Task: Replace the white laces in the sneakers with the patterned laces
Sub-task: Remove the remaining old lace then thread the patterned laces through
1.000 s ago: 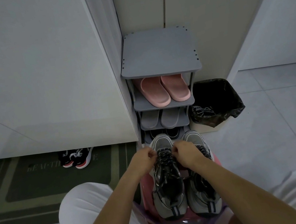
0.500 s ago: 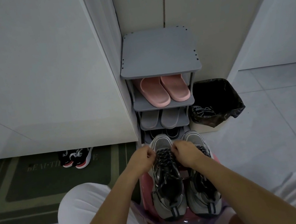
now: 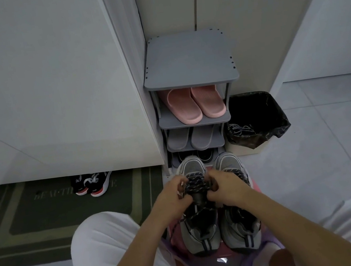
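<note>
Sneakers [image 3: 238, 219], a grey pair, are seen in the head view side by side on a pink stool [image 3: 176, 232] between the person's knees, toes pointed far. The left sneaker [image 3: 199, 232] is threaded with a dark speckled patterned lace [image 3: 196, 184], which is pinched at either side by the left hand [image 3: 173, 198] and the right hand [image 3: 227, 188], fingers curled. A loose lace end is trailed near-left over the stool. A grey shoe rack [image 3: 188, 61] is set just beyond, with a black-lined bin [image 3: 258, 110] to its right, in which pale laces [image 3: 240, 130] are laid
</note>
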A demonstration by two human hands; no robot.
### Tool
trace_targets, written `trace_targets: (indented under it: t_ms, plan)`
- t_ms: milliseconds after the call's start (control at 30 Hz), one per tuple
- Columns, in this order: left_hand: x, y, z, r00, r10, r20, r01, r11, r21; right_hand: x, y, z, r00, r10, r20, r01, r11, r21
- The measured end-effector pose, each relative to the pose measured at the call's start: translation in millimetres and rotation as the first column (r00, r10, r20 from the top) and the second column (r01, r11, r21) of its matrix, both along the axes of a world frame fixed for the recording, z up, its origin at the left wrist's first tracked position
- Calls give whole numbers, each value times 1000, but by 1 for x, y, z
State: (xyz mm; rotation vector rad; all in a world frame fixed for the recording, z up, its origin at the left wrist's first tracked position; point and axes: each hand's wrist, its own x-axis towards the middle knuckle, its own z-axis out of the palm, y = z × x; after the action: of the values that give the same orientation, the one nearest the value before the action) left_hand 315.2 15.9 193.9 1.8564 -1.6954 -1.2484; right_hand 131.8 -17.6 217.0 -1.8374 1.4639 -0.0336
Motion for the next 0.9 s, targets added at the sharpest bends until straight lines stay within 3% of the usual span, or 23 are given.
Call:
trace_targets:
  t_ms: [200,333,467,567,633,767,833,900]
  plan:
    - [1,-12,4,972,-203,116,199,979,44,7,-8,6,980,188,-71,-185,981,50]
    - [10,-12,9,939,-220,265,209,976,69,6,-10,7,979,160,-128,-153,986,61]
    - [12,-8,17,970,-194,143,181,978,99,3,-5,4,991,114,-73,-111,993,51]
    - [14,2,21,987,-130,90,118,985,123,-1,1,9,1000,-8,18,8,1000,11]
    - [16,10,22,978,-130,162,99,978,184,-6,7,16,998,25,-53,-27,998,-49]
    - [11,29,18,882,-344,322,240,916,321,-2,29,18,901,302,-311,-310,950,24]
    - [8,33,18,874,-344,345,244,922,300,-1,36,15,896,294,-333,-311,950,2]
    - [5,33,23,866,-326,378,245,937,247,-2,38,15,947,214,-239,-218,976,10]
